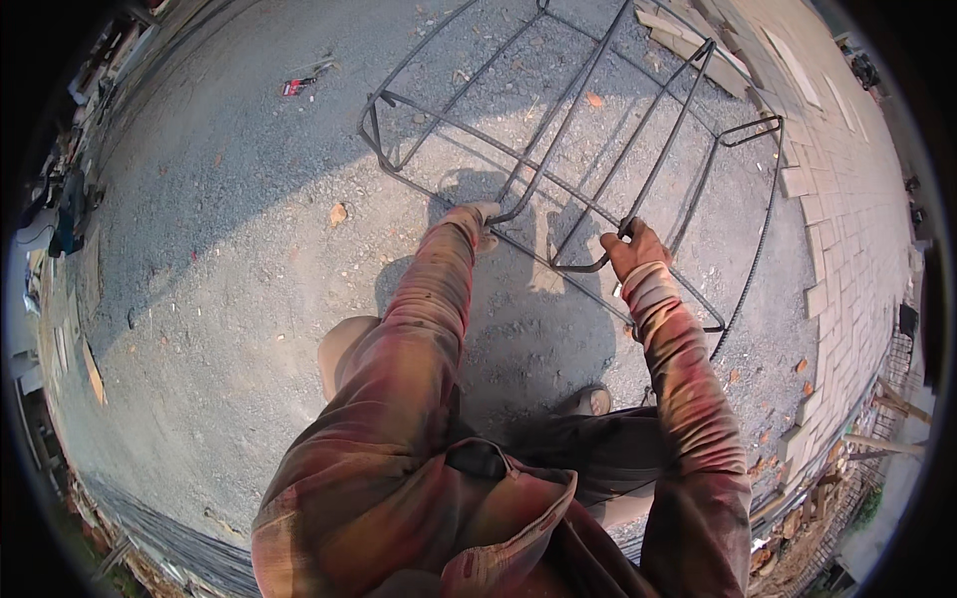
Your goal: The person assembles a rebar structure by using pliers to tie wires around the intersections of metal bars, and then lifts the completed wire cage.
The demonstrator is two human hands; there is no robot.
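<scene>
A steel bar cage (pixel 539 173) is borne by the gravel ground (pixel 249 249) near its paved right edge (pixel 847 259). Its near bars are clasped by the left hand (pixel 478 221) and the right hand (pixel 638 249), fingers curled round.

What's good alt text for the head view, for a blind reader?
A right hand grips a dark metal-bar frame on gravel, the left hand at its near side. A small red item lies farther left; pale paving lies right.

An open, boxy cage of thin, dark steel bars (pixel 541 169), its straight rods linked by bent, round-cornered hoops, rests over the grey, gravelly ground (pixel 249 199), the near part above a sunlit patch.
</scene>
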